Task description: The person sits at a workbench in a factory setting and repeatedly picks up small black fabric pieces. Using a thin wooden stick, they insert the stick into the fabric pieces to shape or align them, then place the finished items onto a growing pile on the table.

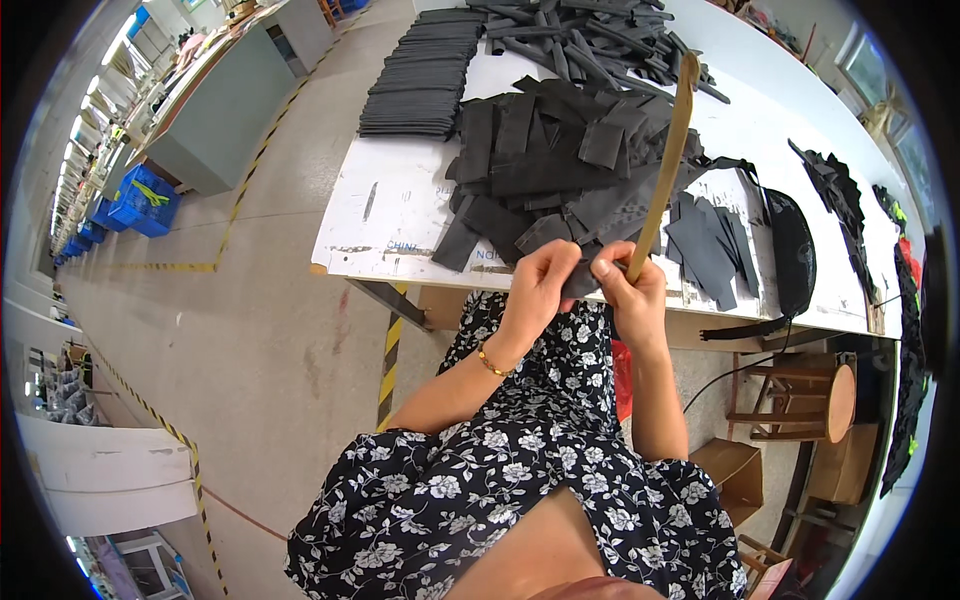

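In front of my body, at the near edge of the white table, both hands meet over a small black fabric piece (pixel 582 281). My left hand (pixel 541 283) is closed, pinching its left side. My right hand (pixel 634 294) grips the other side with thumb and fingers, and also holds a long tan stick (pixel 668 165) that rises from the fist over the table. The stick looks flat and slightly curved, like wood or bamboo. Just beyond my fingers spreads a loose heap of flat black fabric pieces (pixel 520 165). Fingers partly hide the held piece.
On the white table (pixel 350 215), a neat stack of black strips (pixel 420 75) lies far left, with rolled black tubes (pixel 575 45) behind the heap. Several flat pieces (pixel 705 250) and a black mesh item (pixel 792 250) lie right. A wooden stool (pixel 838 402) stands below.
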Demonstrator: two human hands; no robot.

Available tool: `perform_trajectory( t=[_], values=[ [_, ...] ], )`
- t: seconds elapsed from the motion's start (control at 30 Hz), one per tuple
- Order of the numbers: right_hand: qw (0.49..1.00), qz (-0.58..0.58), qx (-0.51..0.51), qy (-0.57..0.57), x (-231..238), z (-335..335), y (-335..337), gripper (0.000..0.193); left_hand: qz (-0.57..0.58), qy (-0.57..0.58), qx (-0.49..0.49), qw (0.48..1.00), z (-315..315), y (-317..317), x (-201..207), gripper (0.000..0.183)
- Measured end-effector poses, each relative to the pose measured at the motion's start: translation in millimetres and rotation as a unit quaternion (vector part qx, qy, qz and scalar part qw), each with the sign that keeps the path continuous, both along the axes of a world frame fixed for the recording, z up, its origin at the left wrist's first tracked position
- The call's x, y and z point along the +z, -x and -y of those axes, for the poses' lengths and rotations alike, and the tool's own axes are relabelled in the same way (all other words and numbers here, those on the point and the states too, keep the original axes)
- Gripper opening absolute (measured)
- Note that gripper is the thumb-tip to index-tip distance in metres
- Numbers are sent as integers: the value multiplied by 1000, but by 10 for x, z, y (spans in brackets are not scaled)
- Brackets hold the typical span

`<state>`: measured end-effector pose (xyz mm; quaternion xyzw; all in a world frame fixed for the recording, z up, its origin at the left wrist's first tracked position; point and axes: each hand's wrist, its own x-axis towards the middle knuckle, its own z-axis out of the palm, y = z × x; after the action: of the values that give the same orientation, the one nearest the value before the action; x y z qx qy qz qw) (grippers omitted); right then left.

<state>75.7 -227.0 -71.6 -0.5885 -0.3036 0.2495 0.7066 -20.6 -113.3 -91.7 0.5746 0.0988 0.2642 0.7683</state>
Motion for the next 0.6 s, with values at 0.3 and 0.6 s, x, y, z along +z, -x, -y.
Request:
perform_trajectory(
  t=[0.3,0.6],
  values=[
    [972,78,-204,-91,322,81,-252,14,-74,-26,-259,963,322,337,-470,34],
    [952,83,-222,-195,1595,-644,-1757,18,-77,-163,-5,984,-51,601,-169,30]
  ],
)
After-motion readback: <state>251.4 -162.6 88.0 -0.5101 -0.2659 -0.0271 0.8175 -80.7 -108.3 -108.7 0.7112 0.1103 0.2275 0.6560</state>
